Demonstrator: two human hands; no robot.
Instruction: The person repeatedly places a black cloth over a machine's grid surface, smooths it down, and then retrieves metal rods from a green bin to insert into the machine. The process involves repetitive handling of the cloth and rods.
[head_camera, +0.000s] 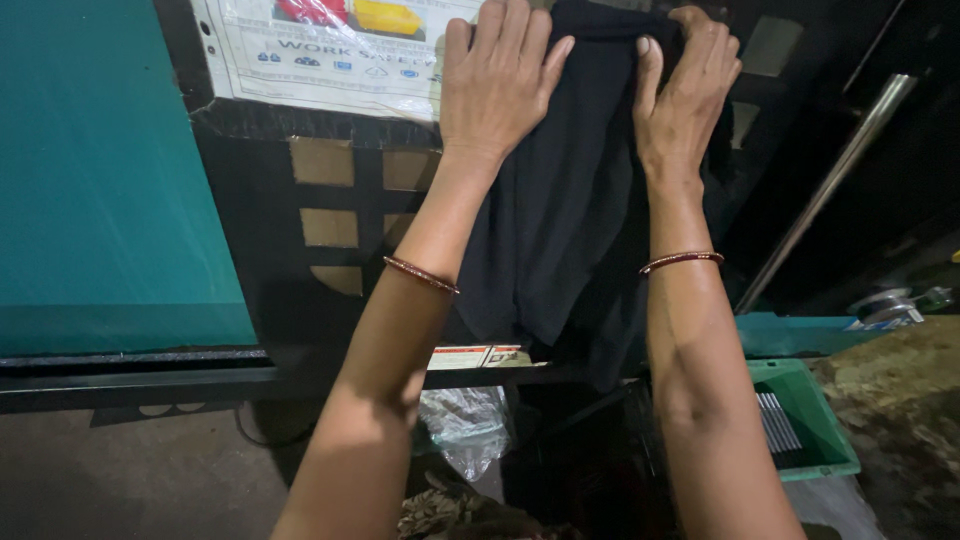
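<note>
Seen from above the person's own arms, both hands reach up to a black cloth (560, 200) that hangs flat against a dark machine panel (270, 200). The left hand (500, 80) lies open at the cloth's upper left edge, fingers spread and pressed flat, half on the cloth and half on a plastic-covered poster (330, 60) fixed to the panel's top. The right hand (688, 85) sits at the cloth's upper right corner, fingers curled over its top edge and the thumb pointing up on the front, so it grips a fold of the fabric. The cloth's top runs between the two hands and the rest drops below them, between the forearms, down to the panel's lower edge. Each wrist wears a thin red bangle (421, 275). Left of the panel is a teal surface (100, 170). A slanted metal bar (830, 180) crosses the dark area at the right. Below the right forearm stands a green crate (835, 440), and a crumpled clear plastic bag (465, 425) lies on the floor between the arms
</note>
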